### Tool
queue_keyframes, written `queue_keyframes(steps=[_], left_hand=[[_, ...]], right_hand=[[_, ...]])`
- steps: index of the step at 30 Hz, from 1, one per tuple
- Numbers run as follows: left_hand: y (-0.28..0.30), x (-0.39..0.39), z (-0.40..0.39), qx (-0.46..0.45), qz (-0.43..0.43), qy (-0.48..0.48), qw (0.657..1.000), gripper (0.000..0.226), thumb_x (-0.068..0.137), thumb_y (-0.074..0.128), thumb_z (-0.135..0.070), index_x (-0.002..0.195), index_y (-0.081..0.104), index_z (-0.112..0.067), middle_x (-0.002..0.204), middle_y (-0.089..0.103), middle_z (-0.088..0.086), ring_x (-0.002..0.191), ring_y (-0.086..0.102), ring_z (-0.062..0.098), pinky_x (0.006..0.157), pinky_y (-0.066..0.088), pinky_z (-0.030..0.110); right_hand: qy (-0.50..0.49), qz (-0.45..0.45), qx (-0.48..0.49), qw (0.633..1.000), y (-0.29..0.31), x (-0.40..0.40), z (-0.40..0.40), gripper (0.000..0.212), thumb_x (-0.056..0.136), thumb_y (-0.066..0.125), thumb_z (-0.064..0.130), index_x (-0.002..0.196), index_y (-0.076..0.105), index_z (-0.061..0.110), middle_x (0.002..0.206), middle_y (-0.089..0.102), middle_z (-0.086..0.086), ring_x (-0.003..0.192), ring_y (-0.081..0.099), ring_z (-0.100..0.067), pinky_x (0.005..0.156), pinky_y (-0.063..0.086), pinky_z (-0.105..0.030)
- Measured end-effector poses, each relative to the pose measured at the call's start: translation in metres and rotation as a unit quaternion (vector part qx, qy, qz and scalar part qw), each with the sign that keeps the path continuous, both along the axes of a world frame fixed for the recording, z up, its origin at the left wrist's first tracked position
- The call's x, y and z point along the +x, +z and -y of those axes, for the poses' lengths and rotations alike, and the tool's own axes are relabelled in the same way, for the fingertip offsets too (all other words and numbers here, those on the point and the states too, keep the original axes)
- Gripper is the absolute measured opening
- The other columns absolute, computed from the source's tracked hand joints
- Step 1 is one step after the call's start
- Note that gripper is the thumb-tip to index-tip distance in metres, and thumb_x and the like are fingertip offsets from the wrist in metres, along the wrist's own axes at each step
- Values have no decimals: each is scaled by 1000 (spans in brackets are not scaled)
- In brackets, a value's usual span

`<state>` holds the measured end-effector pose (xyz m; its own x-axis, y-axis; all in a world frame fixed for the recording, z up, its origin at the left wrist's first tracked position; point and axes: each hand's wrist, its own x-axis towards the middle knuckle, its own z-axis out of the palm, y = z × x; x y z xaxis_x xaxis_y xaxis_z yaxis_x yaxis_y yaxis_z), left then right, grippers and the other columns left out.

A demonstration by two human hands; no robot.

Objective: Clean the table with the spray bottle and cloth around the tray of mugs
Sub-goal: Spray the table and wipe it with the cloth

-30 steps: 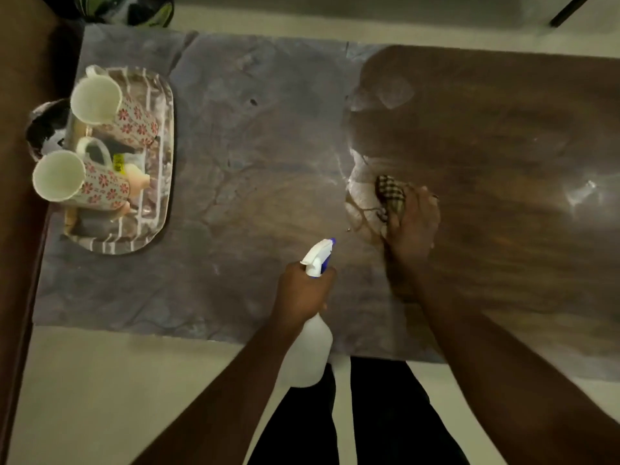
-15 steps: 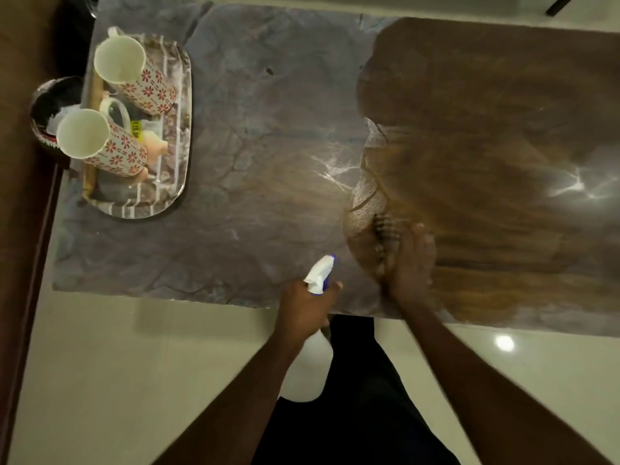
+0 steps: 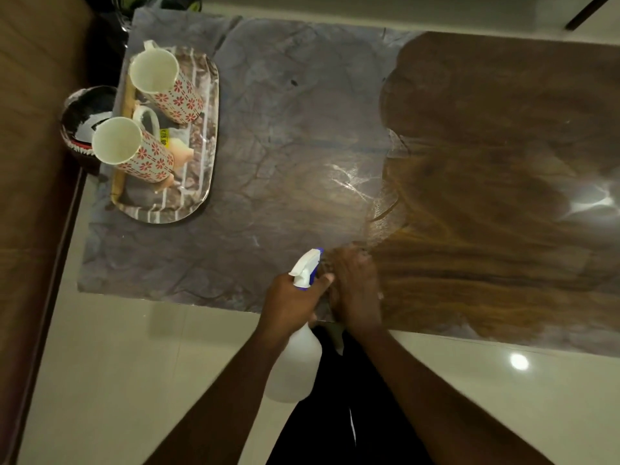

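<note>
glossy stone-veined table (image 3: 302, 135), translucent plastic spray bottle (image 3: 295, 367), glazed floral mugs (image 3: 167, 92).

Two mugs (image 3: 161, 105) are showing cream with red flowers; the tray (image 3: 204, 182) is wearing stripes; the spray bottle (image 3: 295, 364) is gleaming white, blue-trimmed; the table (image 3: 285, 146) is shading grey to brown.

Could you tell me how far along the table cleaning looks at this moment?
Roughly half. The right part of the table looks dark, wet and streaked, so wiped. The right hand is at the near edge, the cloth hidden; the left hand grips the spray bottle. The paler stretch around the tray of mugs remains.
</note>
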<state>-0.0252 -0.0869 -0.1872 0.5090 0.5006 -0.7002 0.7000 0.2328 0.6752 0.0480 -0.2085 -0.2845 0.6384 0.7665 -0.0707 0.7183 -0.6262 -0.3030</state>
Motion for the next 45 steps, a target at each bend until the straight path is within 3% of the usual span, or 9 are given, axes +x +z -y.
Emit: queue_keyframes(steps=[4, 11, 17, 23, 29, 36, 39, 42, 45], left_hand=[[4, 14, -8, 1, -9, 1, 1000, 36, 84, 70, -28, 120, 66, -26, 73, 71, -3, 46, 59, 3, 58, 51, 22], [7, 41, -31, -16, -21, -26, 999, 26, 81, 71, -39, 104, 64, -30, 69, 71, 12, 37, 54, 17, 56, 50, 29], [8, 76, -54, 31, -35, -40, 998, 33, 74, 70, -42, 102, 70, -25, 64, 67, 2, 45, 59, 24, 55, 52, 30], [5, 105, -86, 46, -45, -54, 996, 18, 82, 67, -30, 70, 55, -36, 73, 72, 17, 39, 56, 14, 58, 51, 27], [4, 157, -118, 30, -8, -58, 998, 23, 77, 70, -37, 100, 67, -33, 90, 76, 10, 41, 55, 16, 55, 49, 29], [6, 221, -130, -2, -30, -126, 992, 36, 81, 72, -36, 110, 68, -15, 66, 67, 10, 42, 53, 18, 49, 45, 26], [6, 238, -137, 12, -31, -110, 993, 34, 81, 72, -33, 109, 67, -16, 58, 62, 10, 38, 52, 20, 48, 44, 27], [8, 251, -145, 2, -45, -143, 989, 27, 82, 73, -40, 98, 68, -18, 62, 66, 6, 41, 54, 19, 49, 46, 27], [6, 262, -156, 15, -64, -140, 988, 29, 84, 72, -37, 105, 65, -19, 63, 65, 5, 38, 52, 17, 47, 45, 25]], right_hand=[[157, -10, -9, 988, 10, 15, 61, 57, 84, 52, 33, 138, 44, 16, 144, 44, -8, 136, 36, -26, 110, 27, -46], [-222, -12, -15, 975, 9, 64, -8, 56, 83, 37, 29, 134, 43, 7, 137, 49, -17, 131, 35, -33, 113, 15, -42], [148, -58, 4, 987, 9, 53, -9, 60, 83, 46, 34, 141, 36, 22, 142, 46, -10, 134, 37, -29, 109, 29, -53], [-236, 43, 35, 970, 13, 149, -54, 50, 82, 46, 24, 128, 48, 4, 130, 53, -21, 124, 34, -30, 110, 16, -39], [198, -10, 15, 980, 24, 92, -64, 50, 84, 50, 27, 131, 47, 13, 132, 57, -8, 128, 43, -25, 105, 40, -45], [-241, -4, -43, 970, 14, 210, -85, 52, 87, 50, 25, 137, 45, 11, 141, 46, -11, 134, 36, -30, 115, 21, -43], [-114, -33, -53, 991, 38, 182, -143, 49, 95, 34, 27, 142, 36, 14, 152, 30, -8, 140, 30, -26, 116, 20, -41], [155, -131, -66, 977, 56, 160, -119, 55, 90, 51, 28, 142, 38, 15, 152, 32, -2, 139, 32, -20, 113, 10, -26], [91, -68, -41, 993, 21, 189, -65, 66, 77, 58, 33, 139, 40, 20, 143, 43, -6, 132, 40, -25, 118, 7, -33]])
